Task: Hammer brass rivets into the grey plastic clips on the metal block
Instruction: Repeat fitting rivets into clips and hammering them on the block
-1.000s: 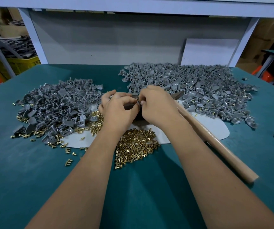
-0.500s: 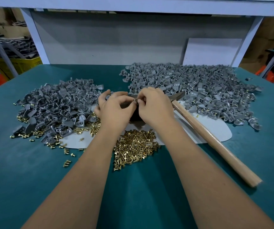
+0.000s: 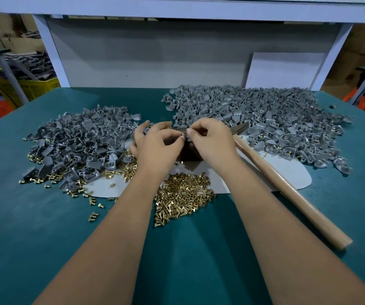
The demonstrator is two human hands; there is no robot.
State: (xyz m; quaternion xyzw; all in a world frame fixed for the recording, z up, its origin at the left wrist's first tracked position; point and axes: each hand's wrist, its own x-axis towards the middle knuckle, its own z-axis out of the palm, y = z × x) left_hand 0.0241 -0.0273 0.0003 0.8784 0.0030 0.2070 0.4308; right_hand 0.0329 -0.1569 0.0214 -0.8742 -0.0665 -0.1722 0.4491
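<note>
Reaching forward from the near edge, two bare forearms are crossing the teal desk [image 3: 45,227] toward its middle. Between them a heap of brass rivets [image 3: 184,195] is lying partly on a pale grey mat [image 3: 295,175], with loose rivets scattered off to the left. Just beyond, the left hand [image 3: 157,144] and right hand [image 3: 212,142] are meeting above a dark metal block [image 3: 188,154], which they are mostly hiding. Thumb and fingers of both hands are pinching together on a small grey piece at the point where they touch; whether it is a clip, a rivet or both is too small to tell. Lying diagonally beside the right forearm is a hammer [image 3: 287,188], its wooden handle pointing to the near right and its head partly covered by the right hand. Farther out, one pile of grey plastic clips [image 3: 78,142] is sitting at left and a wider pile [image 3: 265,115] at right. Behind the desk a white board [image 3: 284,69] is leaning on a grey back panel, and a yellow crate [image 3: 36,86] is standing at far left.
</note>
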